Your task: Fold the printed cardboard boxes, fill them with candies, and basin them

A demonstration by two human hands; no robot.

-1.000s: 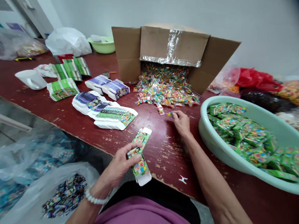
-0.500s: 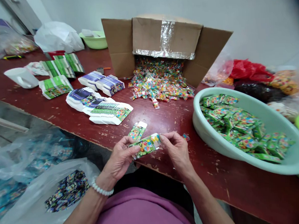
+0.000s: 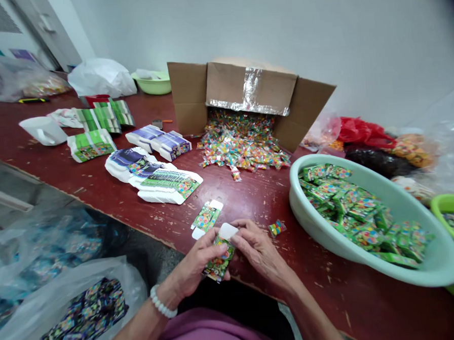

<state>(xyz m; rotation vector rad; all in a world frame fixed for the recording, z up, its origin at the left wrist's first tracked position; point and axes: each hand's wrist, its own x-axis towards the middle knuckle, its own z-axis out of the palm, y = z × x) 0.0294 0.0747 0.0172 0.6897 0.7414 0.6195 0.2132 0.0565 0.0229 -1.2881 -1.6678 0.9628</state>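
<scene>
My left hand (image 3: 196, 263) is closed around a small green printed box (image 3: 218, 263), held tilted above the table's front edge. At the box's upper end, the fingers of my right hand (image 3: 259, 247) are pinched on its white end flap (image 3: 227, 231). Just beyond lies an unfilled, flattened green carton (image 3: 206, 216) with white flaps. A small clear packet of colourful candies (image 3: 277, 228) rests on the table to the right of my right hand.
A cardboard box (image 3: 193, 100) spills wrapped candies (image 3: 245, 151). At right, a pale green basin (image 3: 321, 228) holds several green boxes. Stacked flat cartons (image 3: 170, 183) and a white mug (image 3: 43, 131) stand at left. Below the table edge is a plastic bag (image 3: 137, 281) with dark packets.
The green box has turned more upright and moved nearer my body; the candies seen at its open end are now hidden. My right hand has shifted left and down onto the flap. The view has tilted up.
</scene>
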